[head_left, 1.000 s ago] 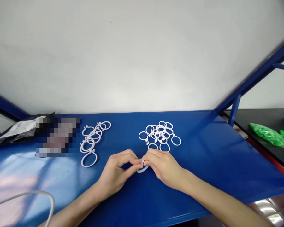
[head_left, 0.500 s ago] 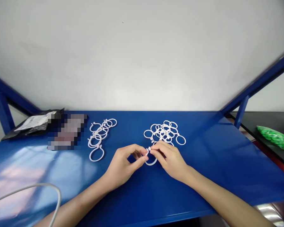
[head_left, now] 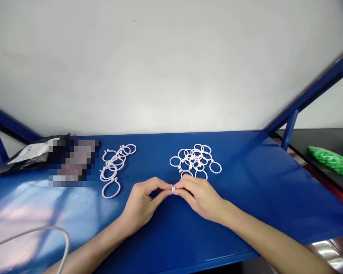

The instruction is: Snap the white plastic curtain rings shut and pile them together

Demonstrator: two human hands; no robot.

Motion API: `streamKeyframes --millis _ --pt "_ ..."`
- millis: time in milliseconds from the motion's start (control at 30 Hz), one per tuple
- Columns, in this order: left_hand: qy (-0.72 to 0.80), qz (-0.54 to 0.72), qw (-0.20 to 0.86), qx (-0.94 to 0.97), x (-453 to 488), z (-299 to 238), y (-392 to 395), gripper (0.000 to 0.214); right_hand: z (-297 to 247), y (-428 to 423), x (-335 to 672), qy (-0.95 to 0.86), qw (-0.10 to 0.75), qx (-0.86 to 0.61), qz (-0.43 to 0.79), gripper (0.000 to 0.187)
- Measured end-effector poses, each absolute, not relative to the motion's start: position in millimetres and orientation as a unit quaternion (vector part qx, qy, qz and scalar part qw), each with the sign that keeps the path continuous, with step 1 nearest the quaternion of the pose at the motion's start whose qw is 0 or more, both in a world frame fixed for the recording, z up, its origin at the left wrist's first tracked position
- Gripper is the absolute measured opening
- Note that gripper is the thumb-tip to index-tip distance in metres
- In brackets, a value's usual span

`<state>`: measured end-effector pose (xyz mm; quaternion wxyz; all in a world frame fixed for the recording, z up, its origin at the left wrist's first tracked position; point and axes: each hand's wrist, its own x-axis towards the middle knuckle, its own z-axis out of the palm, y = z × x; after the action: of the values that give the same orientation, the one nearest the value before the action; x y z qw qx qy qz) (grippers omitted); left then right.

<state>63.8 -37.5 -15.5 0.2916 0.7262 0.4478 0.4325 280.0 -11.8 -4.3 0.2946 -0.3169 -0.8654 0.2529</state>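
Observation:
Both my hands meet over the middle of the blue table (head_left: 260, 182). My left hand (head_left: 144, 201) and my right hand (head_left: 198, 196) each pinch one white plastic ring (head_left: 173, 188) between fingertips; only its clasp end shows between them. Just behind my right hand lies a pile of several white rings (head_left: 194, 160). A second group of several white rings (head_left: 114, 165) lies to the left of my left hand.
A black plastic bag with a white label (head_left: 31, 156) lies at the far left, beside a blurred patch. A white cable (head_left: 40, 238) curves over the near left corner. Blue frame struts rise on both sides. A bag of green pieces (head_left: 330, 160) lies on a black surface at right.
The ring hung below my fingertips as a visible loop half a second ago; now my fingertips are pressed together on it and only its clasp shows. The view shifted slightly.

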Motion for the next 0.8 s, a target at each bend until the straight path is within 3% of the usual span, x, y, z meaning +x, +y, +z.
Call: streamKeyframes --millis 233,400,467,600,667,800 --pt "0.354 0.446 0.211 0.794 67.1 -16.9 -44.9 0.011 -5.8 -17.4 282.7 -0.910 0.258 -0.274 0.177 0.030" --pt "0.345 0.421 0.141 0.827 61.8 -7.5 -34.3 0.009 0.1 -14.2 278.2 -0.900 0.290 -0.294 0.143 0.028" --pt "0.390 0.372 0.064 0.840 50.7 -8.6 -19.7 0.014 1.9 -6.9 279.5 -0.893 0.302 -0.318 0.102 0.026" --pt "0.616 0.226 -0.110 0.746 12.3 -21.2 14.3 0.044 0.2 15.9 294.9 -0.870 0.291 -0.398 -0.012 0.022" --pt "0.694 0.154 -0.131 0.691 -7.0 -26.6 26.0 0.053 -2.0 25.9 304.4 -0.856 0.271 -0.440 -0.035 0.019" --pt "0.734 0.081 -0.091 0.669 -26.1 -25.4 33.0 0.047 -4.1 31.7 311.0 -0.848 0.269 -0.455 -0.035 0.018"
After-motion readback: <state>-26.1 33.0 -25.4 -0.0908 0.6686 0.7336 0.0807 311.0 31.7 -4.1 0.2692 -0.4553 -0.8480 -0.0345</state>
